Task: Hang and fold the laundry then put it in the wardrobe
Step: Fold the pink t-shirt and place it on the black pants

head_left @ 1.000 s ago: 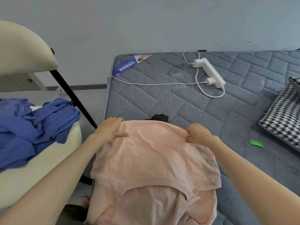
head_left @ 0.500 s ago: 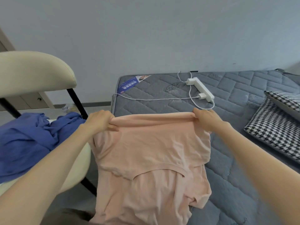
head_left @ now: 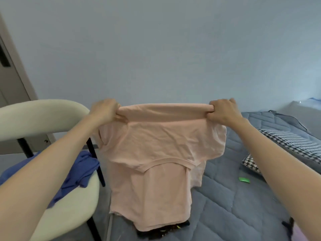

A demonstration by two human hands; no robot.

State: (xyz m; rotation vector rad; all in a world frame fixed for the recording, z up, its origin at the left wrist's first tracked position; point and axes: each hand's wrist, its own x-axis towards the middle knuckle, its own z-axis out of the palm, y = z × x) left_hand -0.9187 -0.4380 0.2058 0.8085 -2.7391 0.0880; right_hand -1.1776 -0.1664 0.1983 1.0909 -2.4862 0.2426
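Note:
A pale pink T-shirt (head_left: 156, 153) hangs in the air in front of me, folded over at the top, its neckline showing halfway down. My left hand (head_left: 104, 110) grips the fold's left end and my right hand (head_left: 224, 110) grips its right end, stretching the top edge taut. The shirt's lower edge hangs over a dark garment (head_left: 163, 232) on the grey quilted mattress (head_left: 234, 206).
A cream chair (head_left: 43, 115) stands at the left with a blue garment (head_left: 76, 173) heaped on its seat. A houndstooth pillow (head_left: 286, 150) and a small green scrap (head_left: 244, 179) lie on the mattress at the right. A plain wall is behind, a door frame at far left.
Both hands have lifted the pink shirt from the mattress to chest height and pulled apart. My view has tilted upward, so the power strip is now hidden.

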